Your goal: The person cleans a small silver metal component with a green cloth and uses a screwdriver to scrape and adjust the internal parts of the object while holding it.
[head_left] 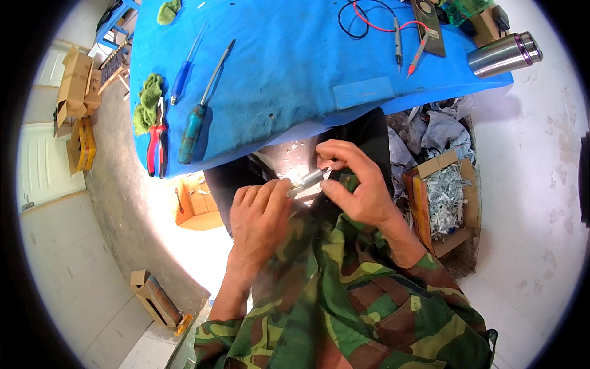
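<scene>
Over my lap, just below the near edge of the blue-covered table (264, 92), a small silvery cylinder (312, 179) lies slantwise between my hands. My left hand (259, 215) is closed around its left end, fingers bent with the knuckles up. At its other end, my right hand (359, 181) has its index finger and thumb curled about the tip, where a thin pale piece shows. What exactly the right fingertips pinch is too small to make out. Some pale, flat material shows beneath the cylinder by the left fingers.
On the table lie red-handled pliers (158, 150), two screwdrivers (192, 132), a green rag (147, 104) and meter probes (398, 46). A steel flask (501, 55) stands out at the right corner. Below right is a carton (418, 197) of silvery scraps; another open carton (206, 206) sits below left.
</scene>
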The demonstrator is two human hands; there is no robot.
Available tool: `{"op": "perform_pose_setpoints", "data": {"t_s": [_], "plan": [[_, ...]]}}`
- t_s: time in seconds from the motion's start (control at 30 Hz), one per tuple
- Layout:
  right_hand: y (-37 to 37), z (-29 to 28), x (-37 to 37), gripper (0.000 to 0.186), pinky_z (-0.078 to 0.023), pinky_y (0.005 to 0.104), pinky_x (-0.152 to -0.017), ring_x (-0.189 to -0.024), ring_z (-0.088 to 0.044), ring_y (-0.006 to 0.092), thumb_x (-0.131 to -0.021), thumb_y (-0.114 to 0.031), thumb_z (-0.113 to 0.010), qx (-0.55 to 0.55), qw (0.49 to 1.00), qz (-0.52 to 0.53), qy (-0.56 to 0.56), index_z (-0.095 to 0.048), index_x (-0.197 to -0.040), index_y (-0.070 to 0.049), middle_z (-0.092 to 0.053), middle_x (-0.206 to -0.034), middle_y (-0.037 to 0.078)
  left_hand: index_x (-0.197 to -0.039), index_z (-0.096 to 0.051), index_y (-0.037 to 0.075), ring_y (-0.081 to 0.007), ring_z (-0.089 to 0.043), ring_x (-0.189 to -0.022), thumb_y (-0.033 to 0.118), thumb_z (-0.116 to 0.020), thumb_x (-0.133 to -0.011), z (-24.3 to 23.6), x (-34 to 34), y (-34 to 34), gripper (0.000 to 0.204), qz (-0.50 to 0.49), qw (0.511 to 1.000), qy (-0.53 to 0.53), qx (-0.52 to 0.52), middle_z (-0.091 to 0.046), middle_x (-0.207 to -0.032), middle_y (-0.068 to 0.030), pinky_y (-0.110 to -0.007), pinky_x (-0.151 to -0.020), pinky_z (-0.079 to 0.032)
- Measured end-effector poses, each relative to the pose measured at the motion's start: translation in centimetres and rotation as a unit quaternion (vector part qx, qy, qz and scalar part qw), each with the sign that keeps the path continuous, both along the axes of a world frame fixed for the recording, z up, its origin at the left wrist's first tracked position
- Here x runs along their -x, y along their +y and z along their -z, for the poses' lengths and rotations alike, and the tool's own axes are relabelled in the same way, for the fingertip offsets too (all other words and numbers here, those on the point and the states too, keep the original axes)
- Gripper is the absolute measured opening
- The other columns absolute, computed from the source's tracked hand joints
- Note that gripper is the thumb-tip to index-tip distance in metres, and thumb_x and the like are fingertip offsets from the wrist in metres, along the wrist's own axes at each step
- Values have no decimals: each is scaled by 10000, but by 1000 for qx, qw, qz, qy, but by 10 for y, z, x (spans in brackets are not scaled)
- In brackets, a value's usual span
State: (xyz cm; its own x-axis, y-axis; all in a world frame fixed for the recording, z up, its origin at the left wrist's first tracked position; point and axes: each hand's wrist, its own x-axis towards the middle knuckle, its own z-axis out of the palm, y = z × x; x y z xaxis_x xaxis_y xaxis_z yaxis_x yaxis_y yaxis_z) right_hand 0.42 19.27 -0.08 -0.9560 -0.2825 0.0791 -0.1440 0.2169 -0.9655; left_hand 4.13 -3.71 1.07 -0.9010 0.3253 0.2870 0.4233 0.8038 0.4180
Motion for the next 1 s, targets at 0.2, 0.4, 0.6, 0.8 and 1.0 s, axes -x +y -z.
{"op": "perform_pose_setpoints", "data": {"t_s": [0.2, 0.4, 0.6, 0.8, 1.0], "plan": [[-12, -13, 1, 438, -507, 415, -905, -1095, -655, 292, -833, -160, -806, -248, 928, -121, 250, -668, -1235, -55, -693, -1112, 99, -1179, -662, 37, -261, -687, -956, 101, -808, -840, -8, -1, -5, 376, 50, 998, 24, 43, -732, -1112, -89, -410, -888, -495], [-17, -6, 1, 209, -488, 393, -740, -881, -669, 234, -909, -188, -720, -289, 911, -121, 270, -645, -1068, -75, -615, -880, 35, -1175, -659, 25, -252, -641, -824, 151, -794, -897, -8, -1, -11, 333, 47, 995, -33, 77, -671, -934, -75, -391, -765, -458], [-24, 6, 1, 220, -510, 395, -643, -772, -684, 254, -909, -196, -733, -267, 919, -107, 270, -636, -1062, -72, -616, -858, 55, -1181, -662, 25, -216, -577, -694, 195, -776, -934, -8, 2, -14, 320, 44, 992, -45, 110, -562, -777, -38, -376, -669, -413], [-25, 15, -5, 267, -523, 405, -638, -758, -693, 283, -896, -208, -757, -256, 931, -103, 240, -630, -1084, -66, -637, -874, 70, -1166, -674, 49, -199, -565, -661, 193, -783, -928, 1, 2, -18, 299, 66, 991, -16, 116, -544, -758, -21, -358, -636, -408], [-24, 21, 1, 272, -525, 426, -641, -757, -694, 309, -889, -204, -770, -239, 935, -102, 240, -615, -1063, -64, -641, -864, 82, -1078, -667, 72, -168, -563, -644, 257, -762, -941, 13, 4, -16, 249, 58, 989, 22, 135, -495, -722, -2, -329, -609, -414]]}}
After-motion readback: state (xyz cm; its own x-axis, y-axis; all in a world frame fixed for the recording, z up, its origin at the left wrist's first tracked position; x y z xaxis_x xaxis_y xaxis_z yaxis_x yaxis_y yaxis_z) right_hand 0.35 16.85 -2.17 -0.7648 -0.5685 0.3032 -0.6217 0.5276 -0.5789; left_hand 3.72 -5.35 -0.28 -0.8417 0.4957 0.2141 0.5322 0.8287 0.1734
